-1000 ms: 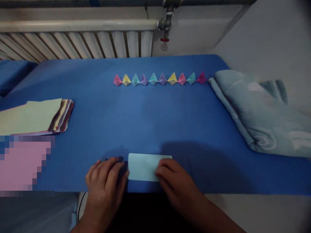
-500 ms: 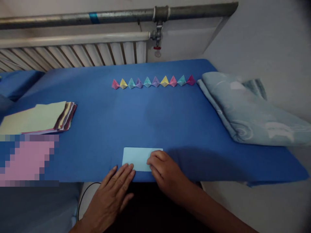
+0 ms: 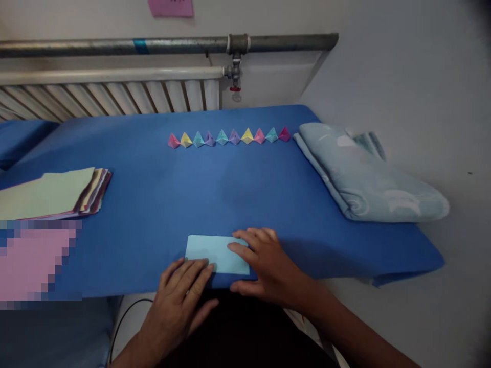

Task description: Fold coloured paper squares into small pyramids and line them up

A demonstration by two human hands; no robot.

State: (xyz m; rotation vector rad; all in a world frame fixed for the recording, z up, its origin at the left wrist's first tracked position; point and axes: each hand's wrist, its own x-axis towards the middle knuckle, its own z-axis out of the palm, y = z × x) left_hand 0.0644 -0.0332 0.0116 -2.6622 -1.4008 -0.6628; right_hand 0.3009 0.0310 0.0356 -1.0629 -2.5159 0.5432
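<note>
So the left hand [image 3: 182, 296] is nearest, fingers lying flat and pretty much side by side on the lower left part of a light blue paper [image 3: 218, 248], thumb off on its own. Right hand [image 3: 270, 268] is over the paper's right end, thumb and fingers apart, not pinching anything. The paper's sitting at the near edge of a blue surface [image 3: 172, 199]. Off left there's a pixelated pink patch [image 3: 32, 266], then a paper stack [image 3: 49, 191]; a folded blanket [image 3: 368, 179] is over right. Further back: a row of little colorful folded-paper shapes [image 3: 222, 137], then a radiator [image 3: 174, 97].
</note>
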